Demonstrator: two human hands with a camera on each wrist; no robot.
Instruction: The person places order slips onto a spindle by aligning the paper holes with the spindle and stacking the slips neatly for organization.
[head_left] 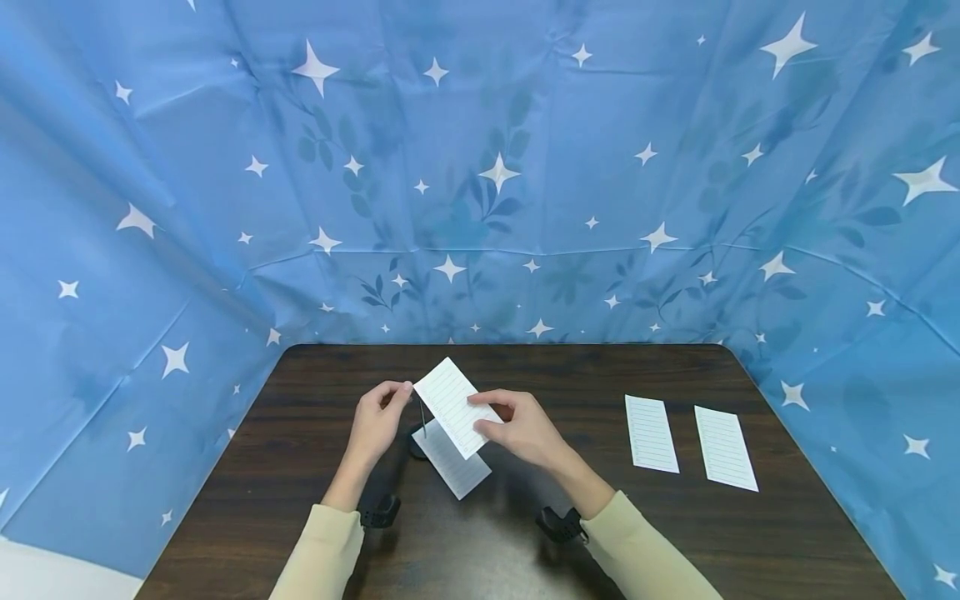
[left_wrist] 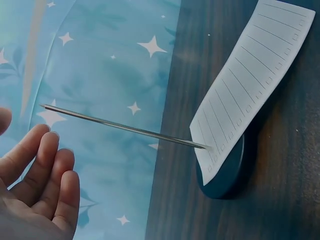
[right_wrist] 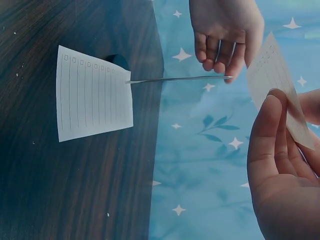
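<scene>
A receipt spike [left_wrist: 125, 126] stands upright on a round black base [left_wrist: 231, 175], with one lined paper slip [left_wrist: 245, 80] pierced near its end and lying low at the base. My right hand [head_left: 525, 429] pinches a second lined slip [head_left: 453, 404] between thumb and fingers, held tilted above the first. My left hand [head_left: 378, 421] is at that slip's left corner, its thumb and index finger apart in the left wrist view. The spike's tip shows close by the left fingertips [right_wrist: 228, 77]. Part of the lower slip is hidden under the held one in the head view.
Two more lined slips, one inner [head_left: 652, 434] and one outer [head_left: 726, 448], lie side by side on the right of the dark wooden table [head_left: 570, 367]. A blue star-patterned cloth [head_left: 480, 217] hangs behind the table's far edge.
</scene>
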